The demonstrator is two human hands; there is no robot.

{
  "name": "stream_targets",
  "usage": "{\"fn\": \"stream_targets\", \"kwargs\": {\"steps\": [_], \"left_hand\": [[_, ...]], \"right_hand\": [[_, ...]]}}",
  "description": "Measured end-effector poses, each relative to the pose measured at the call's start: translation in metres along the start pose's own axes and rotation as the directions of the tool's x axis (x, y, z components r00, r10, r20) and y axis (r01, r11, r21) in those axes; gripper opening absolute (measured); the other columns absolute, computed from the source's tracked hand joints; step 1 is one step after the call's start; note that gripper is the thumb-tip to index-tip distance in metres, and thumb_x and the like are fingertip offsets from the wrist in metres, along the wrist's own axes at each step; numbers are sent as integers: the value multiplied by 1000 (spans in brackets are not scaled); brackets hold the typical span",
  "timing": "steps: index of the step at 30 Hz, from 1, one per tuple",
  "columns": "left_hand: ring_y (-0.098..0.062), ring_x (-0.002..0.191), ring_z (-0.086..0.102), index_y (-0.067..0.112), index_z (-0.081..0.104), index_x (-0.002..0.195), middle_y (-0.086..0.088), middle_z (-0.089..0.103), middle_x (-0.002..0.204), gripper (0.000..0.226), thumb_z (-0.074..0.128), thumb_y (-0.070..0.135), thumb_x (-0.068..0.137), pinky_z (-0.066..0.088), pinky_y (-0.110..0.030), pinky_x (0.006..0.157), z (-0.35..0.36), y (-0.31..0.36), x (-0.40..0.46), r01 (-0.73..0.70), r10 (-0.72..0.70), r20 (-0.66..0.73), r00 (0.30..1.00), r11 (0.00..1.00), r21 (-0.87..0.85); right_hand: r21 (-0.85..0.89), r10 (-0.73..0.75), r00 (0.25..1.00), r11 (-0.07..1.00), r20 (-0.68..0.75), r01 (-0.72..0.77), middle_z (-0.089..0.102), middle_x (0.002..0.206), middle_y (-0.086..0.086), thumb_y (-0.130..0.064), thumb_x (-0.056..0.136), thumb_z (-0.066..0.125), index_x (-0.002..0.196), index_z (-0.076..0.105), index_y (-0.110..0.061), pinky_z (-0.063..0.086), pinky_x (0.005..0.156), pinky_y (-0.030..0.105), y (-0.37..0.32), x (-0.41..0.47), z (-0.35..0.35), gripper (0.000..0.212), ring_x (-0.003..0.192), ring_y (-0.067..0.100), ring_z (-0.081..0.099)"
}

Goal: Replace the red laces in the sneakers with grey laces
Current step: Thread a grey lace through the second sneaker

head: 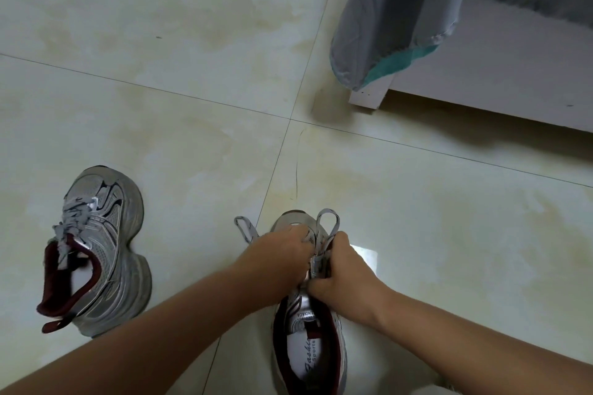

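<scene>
L hand (282,253) & R hand (340,269) each pinch a grey lace loop (328,225) over the sneaker (308,346); loose pinch = bow may slip apart.

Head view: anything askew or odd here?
Only the spare sneaker on the left: it lies tipped on its side on the floor, grey laces loose. Both hands pinch grey lace loops over the upright sneaker. No red laces visible.

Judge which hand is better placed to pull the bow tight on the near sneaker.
Probably both, but the right hand leads: it pinches the upright grey loop at its base. The left hand holds the other loop, which lies flatter, over the sneaker.
</scene>
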State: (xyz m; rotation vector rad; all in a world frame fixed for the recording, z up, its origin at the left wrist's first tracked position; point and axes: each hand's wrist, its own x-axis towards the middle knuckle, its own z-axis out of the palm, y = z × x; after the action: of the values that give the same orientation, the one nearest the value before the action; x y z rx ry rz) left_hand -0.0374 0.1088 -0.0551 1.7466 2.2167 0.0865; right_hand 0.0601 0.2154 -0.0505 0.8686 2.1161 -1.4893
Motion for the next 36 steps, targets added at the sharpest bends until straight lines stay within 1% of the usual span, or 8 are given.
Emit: {"fn": "stream_targets", "kwargs": {"steps": [4,9,15,20,26,30,33,36], "left_hand": [[-8,67,35,16,46,68,-9,46,82,21,43,21,89,32,-27,65,-34,-8,-9,219,-97,264,960,849,-481],[-8,66,40,28,57,65,11,46,65,16,53,37,78,37,-21,65,-66,-20,-39,309,-24,311,950,222,-925],[-1,76,44,28,52,82,11,45,87,17,69,26,78,36,-14,69,-18,0,-39,360,-304,206,930,649,-670],[-10,90,48,19,48,103,7,41,107,23,58,29,86,43,-18,75,4,16,-37,393,-398,119,910,732,-557],[-11,90,42,17,49,109,4,41,108,25,53,28,87,37,-25,76,10,21,-40,428,-452,92,887,733,-528],[-10,84,40,16,48,112,2,42,114,27,53,27,87,31,-23,72,8,23,-39,454,-473,108,874,718,-528],[-12,82,44,14,50,112,1,46,112,25,52,23,89,37,-25,73,0,22,-39,481,-499,135,856,676,-558],[-11,73,49,12,54,111,1,54,91,20,43,13,94,44,-25,65,-21,15,-44,499,-632,212,745,318,-806]], "right_hand": [[-79,-102,985,993,-136,92,52,88,2,-11,79,60,82,29,-25,37,56,18,-4,-8,-1,34,69,12,47],[-360,-325,941,892,-97,271,41,94,-5,-9,85,50,100,52,-20,38,69,24,-8,-13,1,18,86,20,50],[-557,-353,934,765,56,323,42,100,-1,-12,88,47,101,64,-15,29,65,22,-15,-8,-4,22,89,17,47],[-312,-286,957,914,-37,261,56,80,-2,-3,88,46,79,66,-15,41,73,27,-35,-10,-24,25,79,15,53],[235,-224,920,923,-320,306,45,41,-4,-1,95,37,63,52,-12,54,52,29,-98,-42,-80,37,41,10,45],[285,-290,826,840,-484,462,29,39,-10,-15,100,36,64,46,-14,24,35,19,-132,-70,-121,37,35,6,24],[-33,-320,865,942,-387,334,34,41,-8,-13,98,41,66,55,-13,25,39,20,-130,-73,-128,34,38,9,29],[-519,-274,909,851,-313,77,56,70,5,-12,94,45,85,66,-10,30,53,28,-103,-57,-114,23,62,20,44]]}}
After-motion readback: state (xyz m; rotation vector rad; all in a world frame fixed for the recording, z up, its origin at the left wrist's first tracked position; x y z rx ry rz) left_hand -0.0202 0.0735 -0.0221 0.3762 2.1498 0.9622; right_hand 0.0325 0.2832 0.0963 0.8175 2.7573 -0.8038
